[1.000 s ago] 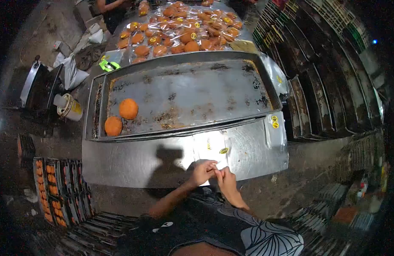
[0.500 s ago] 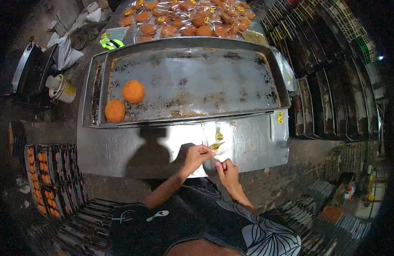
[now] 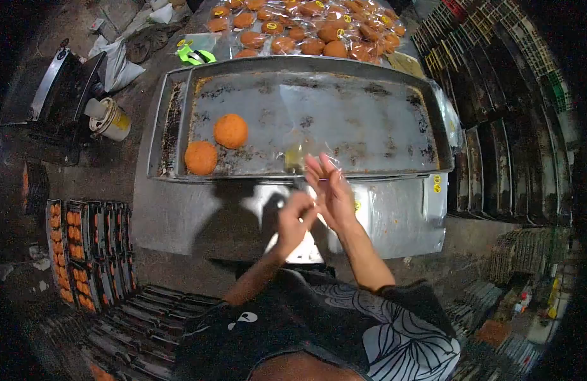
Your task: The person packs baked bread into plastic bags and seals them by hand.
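A clear plastic bag (image 3: 312,146) with a yellow label (image 3: 295,157) overlaps the front rim of the metal tray (image 3: 382,167). My right hand (image 3: 333,193) reaches up at the bag, its fingers stretched out and fingertips against the film. Beside its palm, my left hand (image 3: 296,219) is closed in a pinch, apparently at the bag's lower edge, blurred by motion. At the left end of the tray lie two round orange-brown buns, a rear bun (image 3: 231,131) and a front bun (image 3: 200,157).
Behind the tray is a heap of bagged buns (image 3: 312,32), and a green tape dispenser (image 3: 195,55) sits at its left. Yellow labels (image 3: 437,184) lie at the right of the metal tabletop (image 3: 395,222). Dark trays (image 3: 490,155) stand at right; a bucket (image 3: 112,120) is at left.
Both hands have moved up from the tabletop's front, my right hand further, toward the tray. Its fingers have gone from a pinch to stretched out, and the bag now shows spread. The view has shifted slightly.
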Available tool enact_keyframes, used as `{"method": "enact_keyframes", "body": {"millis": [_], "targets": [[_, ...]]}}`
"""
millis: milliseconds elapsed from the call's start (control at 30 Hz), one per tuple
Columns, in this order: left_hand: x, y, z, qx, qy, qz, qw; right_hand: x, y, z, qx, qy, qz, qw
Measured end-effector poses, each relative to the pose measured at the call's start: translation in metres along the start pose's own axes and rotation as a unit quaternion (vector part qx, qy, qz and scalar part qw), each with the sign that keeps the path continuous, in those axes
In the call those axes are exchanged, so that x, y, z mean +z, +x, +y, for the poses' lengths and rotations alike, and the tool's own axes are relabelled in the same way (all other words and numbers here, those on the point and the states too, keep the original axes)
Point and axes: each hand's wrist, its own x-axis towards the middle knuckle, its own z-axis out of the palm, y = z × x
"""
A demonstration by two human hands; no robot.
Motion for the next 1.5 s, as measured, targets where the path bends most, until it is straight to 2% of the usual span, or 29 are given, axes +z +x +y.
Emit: {"method": "enact_keyframes", "body": {"millis": [33,67,100,133,167,200,233,267,300,400,467,567,600,633,733,767,800,933,1000,1100,1133,1167,1233,1300,1333,1400,1433,1467,1500], "targets": [[-0.008,0.018,0.009,0.095,-0.139,0.046,0.985,0.020,0.007,0.007,0.027,0.123,-0.065,0.990],[-0.033,0.031,0.007,-0.183,-0.468,0.131,0.855,0.030,0.012,0.026,0.077,0.226,-0.088,0.967],[-0.030,0.033,-0.029,0.087,-0.573,0.137,0.803,0.038,0.015,0.050,0.146,0.318,-0.119,0.929],[-0.086,0.031,-0.102,0.096,-0.632,-0.019,0.769,0.032,0.026,0.084,0.229,0.398,-0.234,0.857],[-0.141,0.033,-0.089,0.015,-0.612,-0.063,0.789,0.059,0.024,0.083,0.267,0.229,-0.104,0.930],[-0.176,0.038,-0.066,-0.064,-0.586,-0.105,0.801,0.074,0.038,0.071,0.188,-0.141,-0.188,0.953],[-0.181,0.042,-0.040,-0.065,-0.583,-0.099,0.804,0.083,0.062,0.064,0.081,-0.488,-0.246,0.834],[-0.182,0.045,-0.008,-0.013,-0.503,0.132,0.854,0.088,0.090,0.082,-0.132,-0.656,-0.143,0.729],[-0.186,0.047,0.015,0.040,-0.389,0.353,0.850,0.089,0.119,0.108,-0.333,-0.761,-0.024,0.555],[-0.202,0.047,0.053,0.048,-0.430,0.407,0.804,0.078,0.168,0.146,-0.185,-0.803,-0.064,0.563],[-0.214,0.046,0.060,0.070,-0.450,0.412,0.790,0.076,0.166,0.125,-0.169,-0.723,-0.085,0.665],[-0.205,0.056,0.055,0.056,-0.456,0.449,0.766,0.089,0.076,0.077,-0.358,-0.650,-0.128,0.658],[-0.194,0.055,0.038,0.125,-0.239,0.364,0.892,0.098,0.055,0.068,-0.296,-0.575,-0.140,0.750],[-0.175,0.056,0.035,0.191,-0.008,0.245,0.950,0.096,0.050,0.060,-0.330,-0.553,-0.165,0.747],[-0.115,0.060,0.040,0.105,-0.340,0.143,0.923,0.082,0.027,0.022,-0.298,-0.589,-0.145,0.737],[-0.101,0.060,0.041,0.064,-0.502,0.052,0.861,0.066,0.010,0.026,-0.224,-0.517,-0.158,0.811],[-0.086,0.058,0.035,0.086,-0.495,-0.082,0.861,0.052,0.000,0.024,-0.153,-0.434,-0.170,0.871],[-0.032,0.041,-0.005,-0.111,-0.550,-0.082,0.824,0.026,0.003,0.019,-0.367,-0.437,0.006,0.821],[-0.019,0.040,-0.013,-0.215,-0.564,-0.068,0.794,-0.003,-0.010,-0.001,-0.295,-0.449,0.037,0.843],[0.039,0.015,0.016,-0.270,-0.119,0.020,0.955,-0.072,0.015,-0.025,-0.129,-0.502,0.056,0.853],[0.033,0.008,-0.057,-0.183,-0.035,-0.239,0.953,-0.073,0.036,-0.055,-0.172,-0.539,0.088,0.820],[0.046,-0.016,-0.129,0.053,-0.003,-0.295,0.954,-0.067,0.053,-0.089,-0.213,-0.573,0.122,0.782],[0.093,-0.029,-0.059,0.056,0.390,-0.359,0.846,-0.052,0.098,-0.123,-0.348,-0.550,0.136,0.747],[0.097,-0.044,-0.121,0.068,0.409,-0.405,0.815,-0.053,0.090,-0.113,-0.409,-0.541,0.131,0.723],[0.093,-0.040,-0.117,0.187,0.364,-0.420,0.810,-0.052,0.078,-0.103,-0.461,-0.529,0.130,0.701],[0.084,-0.032,-0.153,0.264,0.294,-0.401,0.826,-0.087,-0.002,-0.089,-0.160,-0.540,-0.018,0.826],[0.078,-0.024,-0.149,0.303,0.283,-0.405,0.815,-0.112,-0.035,-0.080,0.173,-0.539,-0.054,0.823],[0.069,-0.029,-0.194,0.045,0.182,-0.433,0.882,-0.158,-0.076,-0.035,0.031,-0.353,-0.122,0.927],[0.064,-0.027,-0.238,-0.216,0.060,-0.428,0.876,-0.168,-0.102,-0.030,0.272,-0.448,-0.068,0.849]]}}
